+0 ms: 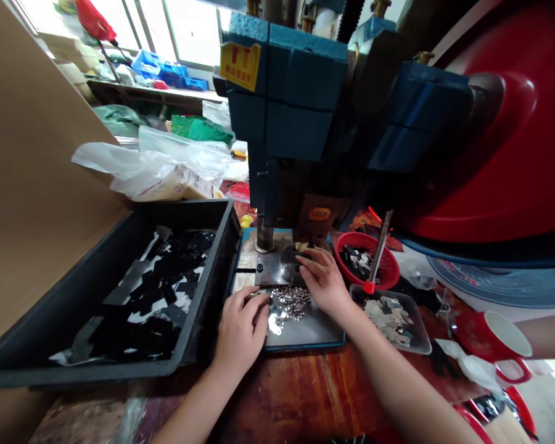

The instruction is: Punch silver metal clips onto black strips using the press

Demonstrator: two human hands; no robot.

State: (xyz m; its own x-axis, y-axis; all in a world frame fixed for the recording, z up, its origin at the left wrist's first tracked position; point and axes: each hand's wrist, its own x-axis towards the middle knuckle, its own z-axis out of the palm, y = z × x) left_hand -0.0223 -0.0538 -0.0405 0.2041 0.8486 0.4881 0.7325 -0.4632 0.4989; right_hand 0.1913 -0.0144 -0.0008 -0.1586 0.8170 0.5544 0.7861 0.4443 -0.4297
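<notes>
My left hand (243, 324) rests at the left edge of the metal plate (305, 335), its fingers curled beside a pile of small shiny metal parts (292, 302). Whatever its fingertips hold is too small to make out. My right hand (321, 277) reaches to the round dark die (290, 256) under the blue press (287, 92), thumb and fingers close together at its right side. Anything between those fingertips is hidden. A few flat pale pieces (274, 324) lie near my left fingertips.
A black bin (198, 314) of dark and silvery pieces stands left. To the right are a red bowl (391, 269), a clear tray (423, 336) of flat metal pieces and a red mug (483, 333). A large red wheel (504, 142) overhangs the right side.
</notes>
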